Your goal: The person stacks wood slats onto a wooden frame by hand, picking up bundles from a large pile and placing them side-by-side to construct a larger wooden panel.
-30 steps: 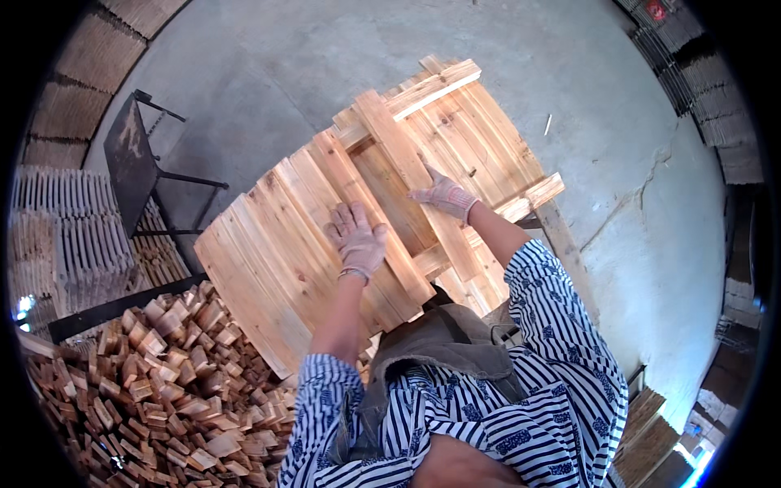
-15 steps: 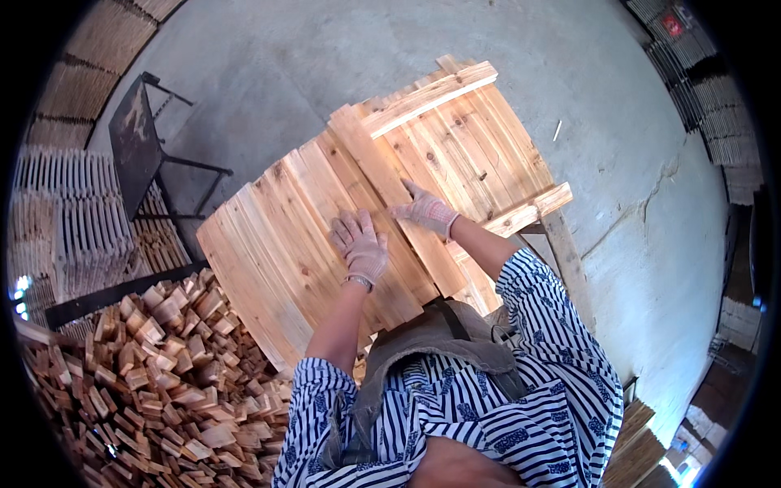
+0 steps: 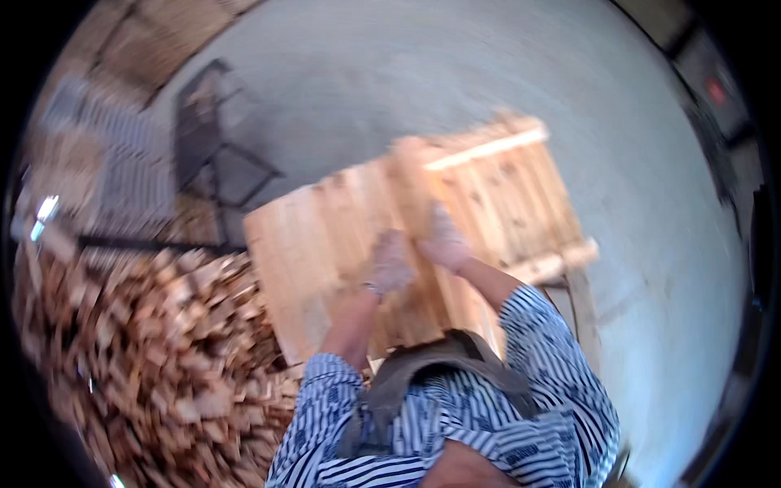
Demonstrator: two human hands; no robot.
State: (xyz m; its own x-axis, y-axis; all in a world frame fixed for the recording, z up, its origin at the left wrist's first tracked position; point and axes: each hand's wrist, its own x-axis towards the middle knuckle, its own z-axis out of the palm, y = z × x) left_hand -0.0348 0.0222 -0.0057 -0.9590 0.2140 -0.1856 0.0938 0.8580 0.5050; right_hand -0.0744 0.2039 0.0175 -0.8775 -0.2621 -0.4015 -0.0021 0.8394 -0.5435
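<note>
Grey floor [image 3: 342, 106] stretches beyond the hands in the head view, with heaped wood offcuts [image 3: 187, 342] to their lower left; wooden planks [image 3: 305, 252] lie beneath the hands and to either side; left hand [image 3: 391, 262] and right hand [image 3: 446, 241] rest close together there, though blur hides whether their fingers are spread or gripping; a fingertip could be pinched, I judge, should planks slip together between them.

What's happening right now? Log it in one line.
left hand: on wooden boards | right hand: on boards, beside left hand | wood-offcut heap: lower left | picture: blurred
</note>
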